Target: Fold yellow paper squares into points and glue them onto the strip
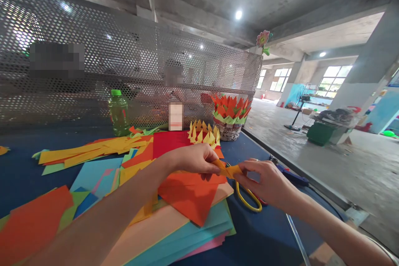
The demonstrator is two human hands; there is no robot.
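Note:
Both my hands pinch a small folded strip of orange paper (228,170) above the blue table (18,174). My left hand (195,158) grips its left end with closed fingers. At the strip's right end my right hand (268,182) is closed on it too. Under my hands lies a stack of coloured paper sheets (190,212) with a red-orange sheet on top. Yellow-handled scissors (247,199) lie on the table just below my right hand.
Strips of yellow and orange paper (90,149) lie at the left. A yellow folded paper crown (204,134), a paper flower basket (230,118) and a green bottle (118,112) stand before a perforated metal screen (124,62). The table edge (311,178) runs along the right.

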